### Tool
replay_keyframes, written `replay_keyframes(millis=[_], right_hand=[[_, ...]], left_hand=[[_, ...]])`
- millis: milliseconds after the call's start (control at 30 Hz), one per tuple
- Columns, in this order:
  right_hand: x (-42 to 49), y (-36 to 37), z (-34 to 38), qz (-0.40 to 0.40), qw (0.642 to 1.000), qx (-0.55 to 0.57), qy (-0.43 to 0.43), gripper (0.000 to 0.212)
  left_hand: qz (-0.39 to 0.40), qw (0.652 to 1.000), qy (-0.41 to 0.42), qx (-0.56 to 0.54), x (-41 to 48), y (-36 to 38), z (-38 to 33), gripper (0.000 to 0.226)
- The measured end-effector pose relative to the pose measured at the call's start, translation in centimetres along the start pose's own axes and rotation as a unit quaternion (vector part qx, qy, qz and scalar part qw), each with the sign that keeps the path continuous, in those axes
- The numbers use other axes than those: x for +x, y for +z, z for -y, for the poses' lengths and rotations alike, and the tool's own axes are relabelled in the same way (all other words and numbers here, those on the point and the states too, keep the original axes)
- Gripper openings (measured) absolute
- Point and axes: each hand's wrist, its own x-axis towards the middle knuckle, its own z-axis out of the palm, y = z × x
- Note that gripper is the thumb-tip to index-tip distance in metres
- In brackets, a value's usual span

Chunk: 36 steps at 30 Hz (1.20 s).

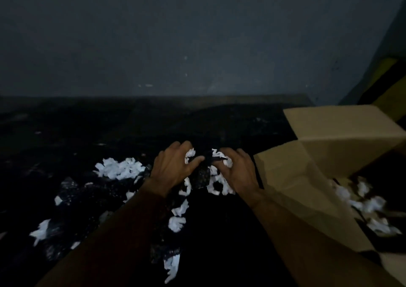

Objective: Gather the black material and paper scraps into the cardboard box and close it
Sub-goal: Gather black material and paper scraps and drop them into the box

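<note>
My left hand (173,165) and my right hand (238,170) are cupped together around a bundle of black material (201,174) mixed with white paper scraps (217,182), held over a dark surface. More white paper scraps (119,169) lie to the left of the hands, and others trail toward me (176,223). An open cardboard box (307,176) stands at the right, its flaps up. White scraps and black material lie inside the box (371,205).
A grey wall (175,44) rises behind the dark surface. Yellow and black shapes (386,84) sit in the far right corner behind the box. The scene is dim, so the black material on the surface is hard to make out.
</note>
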Motion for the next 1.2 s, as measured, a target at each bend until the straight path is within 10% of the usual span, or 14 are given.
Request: replay_keyframes(millis=[467,733,1200], right_hand=[[0.3,-10.5,4.3,-0.027,0.990,0.136,-0.035,0.077],[-5.8,-14.8,4.7,-0.085,0.992,0.053,-0.073,0.040],[-11.4,-27.1,-1.2,-0.150,0.986,-0.010,-0.069,0.042]], left_hand=[[-0.091,0.994,0.007,-0.063,-0.1,-7.7,-4.7,0.041],[-0.112,0.992,0.034,-0.044,-4.8,-8.6,-8.8,0.042],[-0.131,0.979,0.127,-0.090,-5.7,-7.4,-23.0,0.041]])
